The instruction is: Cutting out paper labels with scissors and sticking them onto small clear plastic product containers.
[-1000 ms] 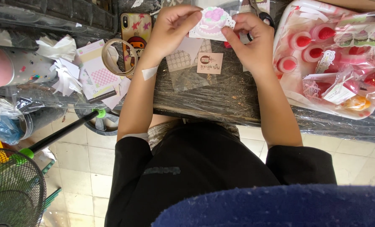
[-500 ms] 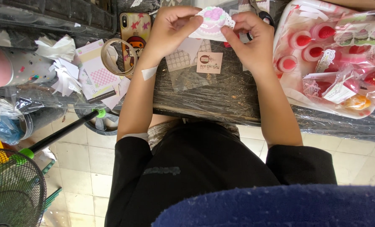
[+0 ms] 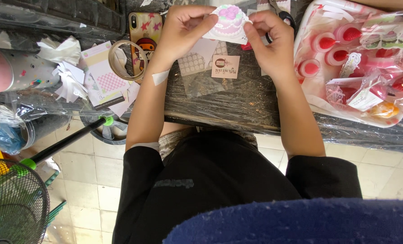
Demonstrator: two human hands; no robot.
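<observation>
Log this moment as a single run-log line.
left hand: pinches pink cake-shaped piece | right hand: pinches same piece | height: above plastic-wrapped table | nearby: tape roll, small card

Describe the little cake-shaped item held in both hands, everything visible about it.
The little cake-shaped item is small and round, white with pink swirls piled on top and a scalloped white edge. It looks soft or moulded, perhaps wrapped in clear film. The left hand pinches its left side, the right hand its right, holding it above the plastic-covered table.
</observation>
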